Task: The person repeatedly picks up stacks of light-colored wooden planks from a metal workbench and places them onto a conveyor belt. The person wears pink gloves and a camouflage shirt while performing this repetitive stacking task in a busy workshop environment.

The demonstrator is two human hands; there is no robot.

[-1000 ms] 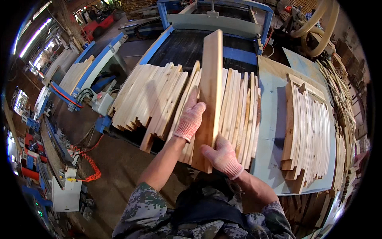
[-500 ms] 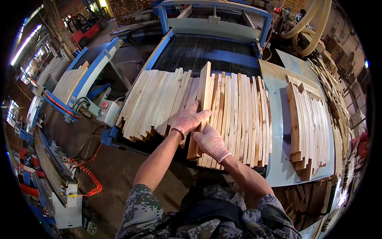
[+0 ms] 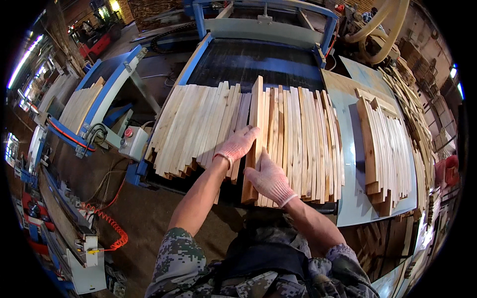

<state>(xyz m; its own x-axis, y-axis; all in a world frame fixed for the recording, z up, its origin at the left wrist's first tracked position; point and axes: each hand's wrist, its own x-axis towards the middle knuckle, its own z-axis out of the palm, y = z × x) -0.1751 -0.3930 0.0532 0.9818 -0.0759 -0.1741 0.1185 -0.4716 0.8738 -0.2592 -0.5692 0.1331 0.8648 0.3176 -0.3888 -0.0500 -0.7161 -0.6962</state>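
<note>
A wooden board (image 3: 257, 111) stands higher than the row around it, on its edge. My left hand (image 3: 237, 145), in a pale knitted work glove, holds its left side near the middle, fingers against the wood. Closer to me, my right hand (image 3: 272, 181), gloved alike, grips the same board with the thumb across it and the fingers along its right side. Pale boards (image 3: 186, 126) lie side by side to the left of it, with uneven near ends. To the right, more narrow boards (image 3: 303, 144) are packed close together. All rest on a dark conveyor belt (image 3: 233, 64).
A smaller stack of boards (image 3: 390, 149) lies on a grey-blue sheet (image 3: 354, 198) at right. A control box (image 3: 133, 141) with a red button sits by the left corner. Beyond the belt stands a blue machine frame (image 3: 201, 25). An orange coiled hose (image 3: 117, 233) hangs lower left.
The raised board's near end has shifted slightly right, toward the right-hand row, and both hands have moved with it. The view has also shifted slightly.
</note>
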